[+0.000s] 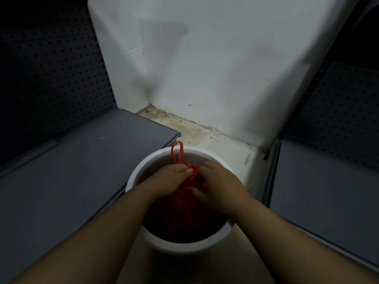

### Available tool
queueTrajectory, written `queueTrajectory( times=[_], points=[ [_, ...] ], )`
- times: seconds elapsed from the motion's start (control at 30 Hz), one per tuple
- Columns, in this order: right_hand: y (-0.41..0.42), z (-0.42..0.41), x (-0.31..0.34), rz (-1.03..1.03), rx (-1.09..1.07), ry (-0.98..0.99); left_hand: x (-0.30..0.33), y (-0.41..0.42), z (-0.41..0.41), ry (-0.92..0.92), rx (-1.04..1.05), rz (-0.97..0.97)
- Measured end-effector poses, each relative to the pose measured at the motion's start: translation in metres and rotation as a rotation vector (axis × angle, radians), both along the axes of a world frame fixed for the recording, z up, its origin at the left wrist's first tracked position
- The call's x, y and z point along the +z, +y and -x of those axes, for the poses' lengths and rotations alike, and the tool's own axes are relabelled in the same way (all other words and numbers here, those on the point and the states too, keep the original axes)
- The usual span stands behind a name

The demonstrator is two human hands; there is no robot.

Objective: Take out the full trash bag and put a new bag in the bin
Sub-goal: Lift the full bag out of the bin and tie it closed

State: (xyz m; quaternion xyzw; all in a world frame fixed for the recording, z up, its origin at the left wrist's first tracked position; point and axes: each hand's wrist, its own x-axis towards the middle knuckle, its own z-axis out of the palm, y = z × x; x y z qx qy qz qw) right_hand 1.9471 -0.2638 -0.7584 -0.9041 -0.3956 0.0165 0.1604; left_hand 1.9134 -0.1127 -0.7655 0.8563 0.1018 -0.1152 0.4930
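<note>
A round white bin (180,245) stands on the floor in front of me. Inside it sits a red plastic trash bag (182,203), gathered at the top, with one loop handle (177,151) sticking up past the far rim. My left hand (170,180) pinches the gathered neck of the bag from the left. My right hand (218,186) grips the same bunched neck from the right. Both hands are over the bin's mouth. The bag's lower part is dark and hard to make out.
A grey metal shelf (82,173) lies to the left, another grey shelf (328,191) to the right, both with dark perforated back panels. A white wall corner (205,68) stands behind the bin, with stained floor tile (196,132) at its foot.
</note>
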Motion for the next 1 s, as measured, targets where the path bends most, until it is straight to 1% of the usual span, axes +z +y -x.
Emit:
queueTrajectory(
  times=[0.13, 0.2, 0.33, 0.47, 0.57, 0.63, 0.67, 0.73, 0.8, 0.93, 1.0],
  points=[
    [0.012, -0.001, 0.003, 0.12, -0.01, -0.025, 0.004, -0.004, -0.003, -0.038, -0.075, -0.191],
    [0.016, 0.001, 0.001, 0.111, -0.023, -0.017, 0.005, -0.004, -0.004, -0.062, -0.098, -0.283],
    [0.014, 0.004, -0.002, 0.045, -0.094, 0.04, 0.003, 0.011, -0.004, -0.063, -0.144, -0.34],
    [0.008, 0.004, -0.002, 0.031, -0.158, 0.135, -0.001, 0.019, -0.006, -0.135, -0.188, -0.46],
    [0.005, 0.004, -0.003, 0.074, -0.193, 0.179, -0.001, 0.016, -0.008, -0.174, -0.169, -0.644],
    [0.003, 0.001, -0.003, 0.144, -0.202, 0.215, -0.003, 0.015, -0.009, -0.215, -0.179, -0.788],
    [0.001, -0.001, -0.002, 0.184, -0.203, 0.245, -0.003, 0.015, -0.009, -0.231, -0.176, -0.828],
    [0.0, -0.004, 0.0, 0.256, -0.206, 0.324, -0.002, 0.013, -0.007, -0.221, -0.17, -0.833],
    [-0.001, -0.006, 0.002, 0.278, -0.196, 0.368, -0.002, 0.012, -0.006, -0.207, -0.163, -0.797],
    [0.007, 0.0, -0.002, 0.129, -0.19, 0.355, 0.0, 0.015, 0.0, -0.195, -0.126, -0.744],
    [0.015, 0.007, -0.008, 0.134, -0.177, 0.333, 0.001, 0.015, 0.002, -0.207, -0.108, -0.718]
  ],
)
